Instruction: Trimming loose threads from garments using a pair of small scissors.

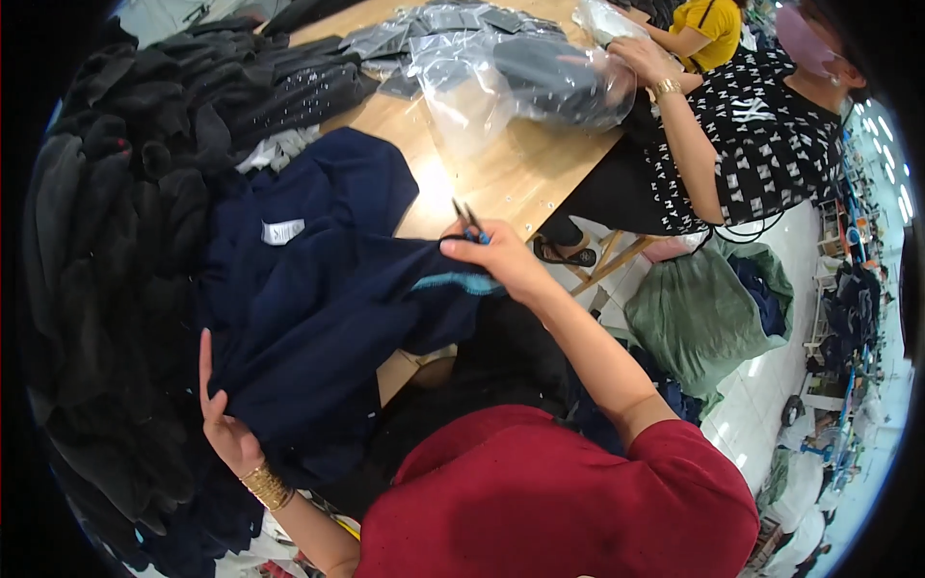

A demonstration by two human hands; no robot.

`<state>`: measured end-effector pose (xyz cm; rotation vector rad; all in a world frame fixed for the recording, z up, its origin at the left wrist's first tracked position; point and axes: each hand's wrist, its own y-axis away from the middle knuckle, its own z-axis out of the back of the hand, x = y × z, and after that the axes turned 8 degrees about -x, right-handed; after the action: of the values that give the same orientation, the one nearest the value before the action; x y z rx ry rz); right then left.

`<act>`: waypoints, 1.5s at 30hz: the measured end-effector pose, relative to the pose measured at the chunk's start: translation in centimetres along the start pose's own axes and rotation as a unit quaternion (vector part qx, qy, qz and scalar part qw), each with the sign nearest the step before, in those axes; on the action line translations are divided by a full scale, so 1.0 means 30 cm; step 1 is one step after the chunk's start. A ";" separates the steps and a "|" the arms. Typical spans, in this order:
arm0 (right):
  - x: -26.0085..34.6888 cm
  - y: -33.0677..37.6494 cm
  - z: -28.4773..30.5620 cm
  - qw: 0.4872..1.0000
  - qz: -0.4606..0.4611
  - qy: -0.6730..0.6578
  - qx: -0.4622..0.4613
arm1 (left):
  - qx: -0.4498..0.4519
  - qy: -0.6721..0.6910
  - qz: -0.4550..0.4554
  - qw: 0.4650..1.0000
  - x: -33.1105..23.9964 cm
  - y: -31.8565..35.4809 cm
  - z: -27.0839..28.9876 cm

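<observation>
A navy blue garment (328, 299) with a light blue stripe lies spread over the wooden table (501, 178) and my lap. My right hand (501, 260) grips small blue-handled scissors (469, 223) at the garment's upper edge, blades pointing up. My left hand (224, 414), with a gold bracelet on the wrist, pinches the garment's lower left edge, one finger raised. A white label (282, 231) shows on another navy piece behind.
A tall heap of black garments (116, 241) fills the left side. Clear plastic bags with folded dark clothes (520, 67) lie at the far end, where a seated person in a black patterned top (761, 135) handles one. A green sack (699, 318) sits on the floor.
</observation>
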<state>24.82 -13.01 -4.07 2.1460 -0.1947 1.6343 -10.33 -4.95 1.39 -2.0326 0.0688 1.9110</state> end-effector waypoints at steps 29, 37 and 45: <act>0.023 0.035 0.072 0.850 0.109 0.515 0.005 | -0.063 0.019 0.179 0.982 0.059 0.117 0.080; -0.041 0.158 -0.260 0.965 0.022 0.252 0.070 | 0.145 -0.068 0.117 0.980 0.047 0.237 -0.151; -0.073 0.034 -0.243 0.930 0.156 0.329 -0.049 | 0.150 -0.305 -0.014 0.940 0.034 0.181 -0.071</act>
<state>17.37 -11.19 -4.35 1.4347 -0.4094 2.3681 -9.66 -10.44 -0.73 -1.1814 0.1634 2.2609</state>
